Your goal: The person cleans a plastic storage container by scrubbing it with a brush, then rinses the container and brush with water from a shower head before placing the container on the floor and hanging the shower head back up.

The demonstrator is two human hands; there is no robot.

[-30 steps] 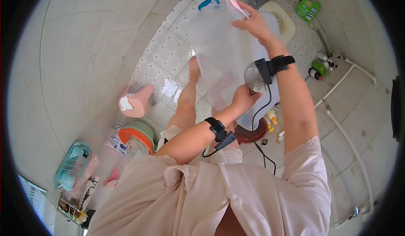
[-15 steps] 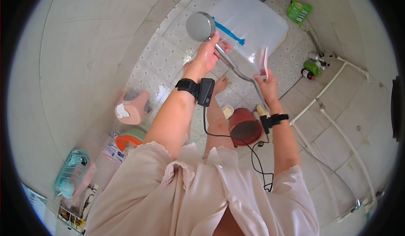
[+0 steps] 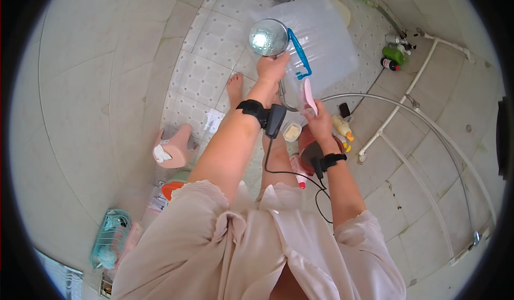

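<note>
My left hand [image 3: 272, 69] is closed around the handle of a round silver shower head [image 3: 269, 37], whose face is bright and wet. My right hand [image 3: 319, 120] grips a pink scrubbing brush [image 3: 308, 95], bristles toward the left. Just beyond both hands is a large translucent plastic piece [image 3: 329, 48], perhaps a box or its lid. A blue handle [image 3: 301, 53] runs along its near edge, close to the shower head and the brush tip. The metal shower hose [image 3: 369, 95] curves away to the right.
A dark red bucket [image 3: 309, 142] stands beneath my right forearm, with bottles [image 3: 341, 127] and a soap dish [image 3: 292, 132] near it. At left is a pink stool [image 3: 174, 147]. White pipes [image 3: 404, 102] run along the right wall. A bare foot [image 3: 234, 89] is on the tiles.
The shower head has turned so its wet face shows. My right hand with the brush has moved left, nearer the blue handle. The hose has swung into a wide arc.
</note>
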